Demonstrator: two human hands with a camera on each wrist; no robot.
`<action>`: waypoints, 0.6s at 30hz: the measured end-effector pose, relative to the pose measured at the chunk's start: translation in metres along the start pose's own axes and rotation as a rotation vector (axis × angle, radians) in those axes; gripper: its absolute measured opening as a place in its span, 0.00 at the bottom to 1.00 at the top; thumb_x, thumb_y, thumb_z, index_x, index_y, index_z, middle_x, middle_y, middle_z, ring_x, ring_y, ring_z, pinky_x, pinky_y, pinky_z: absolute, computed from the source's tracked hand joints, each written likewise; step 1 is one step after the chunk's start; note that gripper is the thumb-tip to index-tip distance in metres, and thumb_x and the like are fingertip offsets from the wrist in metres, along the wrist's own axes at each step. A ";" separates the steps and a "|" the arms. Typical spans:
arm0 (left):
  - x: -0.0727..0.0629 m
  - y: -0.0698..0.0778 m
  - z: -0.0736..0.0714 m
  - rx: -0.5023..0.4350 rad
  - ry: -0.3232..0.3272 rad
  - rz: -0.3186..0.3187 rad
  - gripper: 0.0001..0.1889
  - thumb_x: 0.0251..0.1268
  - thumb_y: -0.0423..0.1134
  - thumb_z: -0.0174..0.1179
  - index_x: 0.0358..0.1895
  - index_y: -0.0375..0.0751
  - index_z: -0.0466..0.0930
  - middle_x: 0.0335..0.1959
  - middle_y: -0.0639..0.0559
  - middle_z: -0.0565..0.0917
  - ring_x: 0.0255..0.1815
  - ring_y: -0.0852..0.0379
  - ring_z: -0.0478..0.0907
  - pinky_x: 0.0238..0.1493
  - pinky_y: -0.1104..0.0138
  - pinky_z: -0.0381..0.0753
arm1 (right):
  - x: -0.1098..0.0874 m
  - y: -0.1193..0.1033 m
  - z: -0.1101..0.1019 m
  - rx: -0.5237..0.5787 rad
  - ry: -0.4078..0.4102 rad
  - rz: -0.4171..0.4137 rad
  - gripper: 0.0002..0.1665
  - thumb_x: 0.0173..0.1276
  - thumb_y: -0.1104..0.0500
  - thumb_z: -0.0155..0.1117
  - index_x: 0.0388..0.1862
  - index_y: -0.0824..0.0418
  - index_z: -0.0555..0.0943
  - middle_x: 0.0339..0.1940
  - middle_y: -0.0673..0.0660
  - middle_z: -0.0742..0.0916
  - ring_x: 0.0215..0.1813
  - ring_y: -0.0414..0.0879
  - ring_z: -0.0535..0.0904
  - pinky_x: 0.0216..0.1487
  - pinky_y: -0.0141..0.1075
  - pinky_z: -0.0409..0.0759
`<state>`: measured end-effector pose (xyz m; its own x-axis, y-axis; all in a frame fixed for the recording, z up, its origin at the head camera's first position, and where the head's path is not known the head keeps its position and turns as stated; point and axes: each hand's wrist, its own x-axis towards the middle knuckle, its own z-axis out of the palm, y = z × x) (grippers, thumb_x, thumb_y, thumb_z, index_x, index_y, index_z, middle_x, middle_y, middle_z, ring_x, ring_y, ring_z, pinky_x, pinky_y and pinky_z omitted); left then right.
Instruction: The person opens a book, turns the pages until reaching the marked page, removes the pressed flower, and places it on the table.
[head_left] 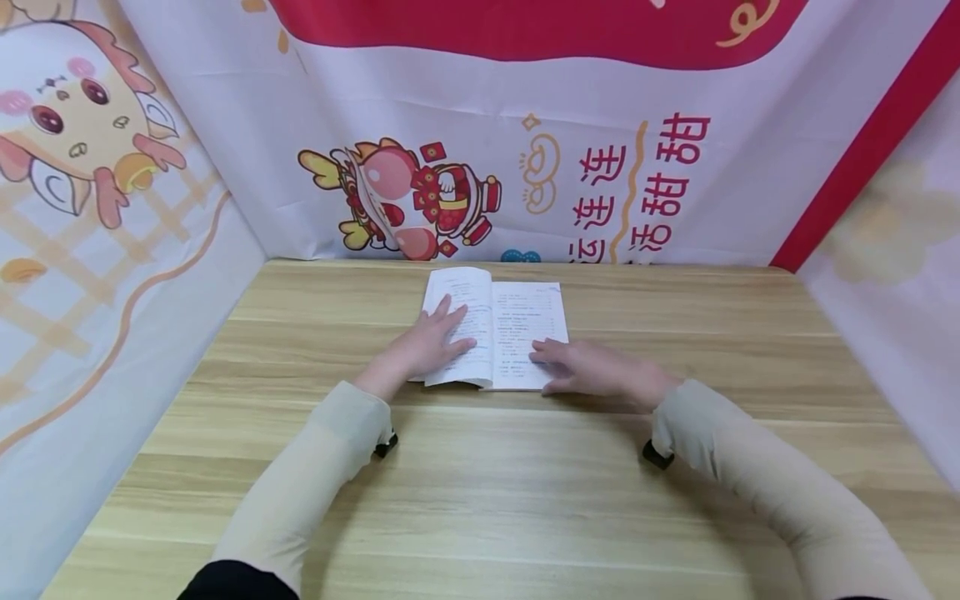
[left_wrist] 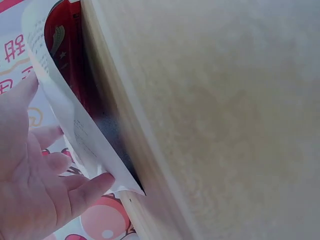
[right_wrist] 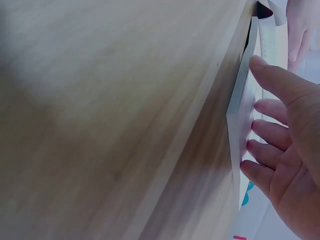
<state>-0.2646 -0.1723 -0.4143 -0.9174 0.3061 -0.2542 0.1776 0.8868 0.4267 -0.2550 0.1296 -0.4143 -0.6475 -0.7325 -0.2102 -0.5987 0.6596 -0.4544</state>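
Observation:
An open book [head_left: 528,321] with printed white pages lies near the far edge of the table. My left hand [head_left: 432,342] rests on its left page with fingers spread. In the left wrist view, those fingers [left_wrist: 95,190] touch the curved page [left_wrist: 82,125], and a dark red surface shows beneath it. Over the lower right part of the book is my right hand [head_left: 592,367], fingers extended and slightly blurred. The right wrist view shows its fingertips [right_wrist: 250,145] at the right page, with the thumb near the book's edge [right_wrist: 242,90].
The wooden table [head_left: 510,492] extends in front of the book and to both sides. Behind it hangs a printed cloth [head_left: 465,100] with cartoon figures and red characters. More printed cloth [head_left: 90,250] borders the left side.

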 end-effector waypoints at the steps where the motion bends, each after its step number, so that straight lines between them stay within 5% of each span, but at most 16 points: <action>1: 0.000 0.000 0.000 0.000 0.001 0.002 0.42 0.77 0.63 0.51 0.85 0.50 0.47 0.85 0.45 0.36 0.82 0.32 0.35 0.77 0.38 0.46 | -0.002 0.001 0.000 -0.007 -0.002 -0.002 0.38 0.73 0.47 0.68 0.77 0.58 0.70 0.81 0.55 0.65 0.81 0.53 0.56 0.79 0.49 0.55; 14: -0.003 -0.002 0.001 0.024 -0.031 -0.046 0.53 0.69 0.70 0.56 0.84 0.43 0.41 0.84 0.42 0.31 0.81 0.30 0.31 0.77 0.38 0.46 | -0.005 0.005 -0.005 -0.052 -0.019 -0.029 0.37 0.71 0.50 0.72 0.74 0.58 0.73 0.78 0.56 0.69 0.78 0.53 0.64 0.73 0.49 0.68; 18: -0.003 -0.004 -0.001 0.019 -0.038 -0.006 0.54 0.70 0.66 0.58 0.84 0.38 0.39 0.85 0.43 0.36 0.82 0.34 0.34 0.79 0.44 0.43 | -0.006 0.004 -0.009 -0.051 -0.042 -0.007 0.34 0.72 0.50 0.70 0.73 0.60 0.75 0.77 0.57 0.71 0.57 0.49 0.80 0.59 0.44 0.75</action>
<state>-0.2626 -0.1769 -0.4145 -0.9043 0.3130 -0.2902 0.1789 0.8952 0.4081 -0.2584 0.1383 -0.4069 -0.6236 -0.7426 -0.2443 -0.6267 0.6617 -0.4116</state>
